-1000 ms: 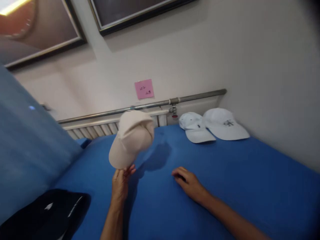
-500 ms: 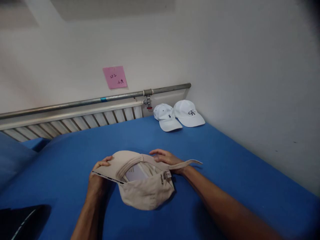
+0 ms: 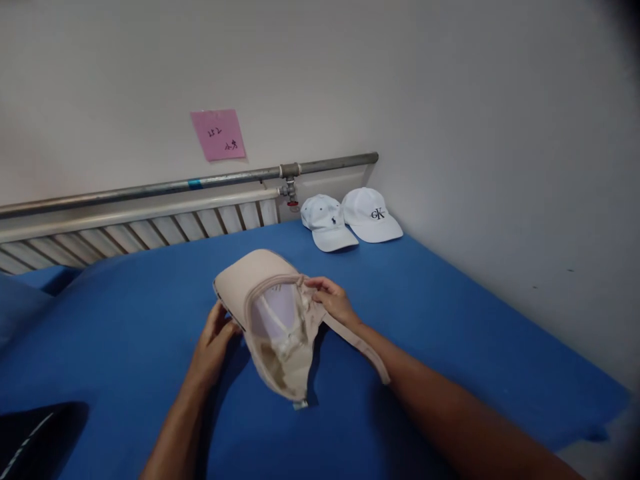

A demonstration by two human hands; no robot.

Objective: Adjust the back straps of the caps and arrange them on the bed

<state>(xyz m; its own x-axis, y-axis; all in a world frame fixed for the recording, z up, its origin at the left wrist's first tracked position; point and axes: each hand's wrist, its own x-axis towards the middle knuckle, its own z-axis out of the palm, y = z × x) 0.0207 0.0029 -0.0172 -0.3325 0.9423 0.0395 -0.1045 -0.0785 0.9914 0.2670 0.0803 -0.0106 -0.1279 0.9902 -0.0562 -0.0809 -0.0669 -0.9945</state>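
A beige baseball cap (image 3: 280, 380) is held up over the blue surface, its inside turned toward me. Its brim points to the upper left, and a pale lining panel shows inside the crown. The back strap (image 3: 357, 343) is undone and hangs over my right wrist. My right hand (image 3: 336, 303) grips the cap's edge near the base of that strap, fingers closed on the fabric. My left hand (image 3: 215, 340) is at the left edge under the brim, its fingertips partly hidden behind the cap.
Two white caps, one with a small horse logo (image 3: 327, 223) and one with dark letters (image 3: 373, 215), sit at the far corner of the blue-covered bed (image 3: 150, 300). Behind it are a radiator (image 3: 190, 223), a metal pipe (image 3: 240, 177) and a pink note (image 3: 219, 135). Dark fabric (image 3: 35, 440) lies lower left.
The beige cap has been turned and tipped so its opening faces me and its brim sits higher. The strap now droops down to the right. My left hand has shifted from atop the brim to below it.
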